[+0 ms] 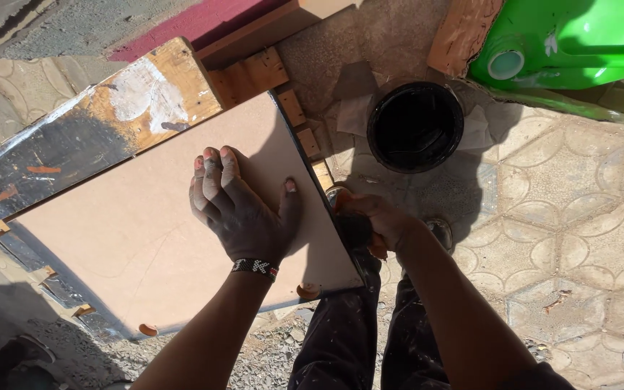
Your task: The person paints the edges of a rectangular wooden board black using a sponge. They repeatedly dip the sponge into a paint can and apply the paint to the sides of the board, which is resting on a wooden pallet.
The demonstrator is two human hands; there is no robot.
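Left hand (pixel 236 209) lies flat, fingers spread, pinning the tan board (pixel 146 238) on the plank (pixel 95 137) so it won't slide, while right hand (pixel 373 224) grips sthg dark at the board's edge, beside the black tub (pixel 415 126).

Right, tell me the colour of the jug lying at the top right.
Bright green, with a pale cap; the jug shows best in the head view.

Green jerrycan (pixel 572 36) — top right, tilted.
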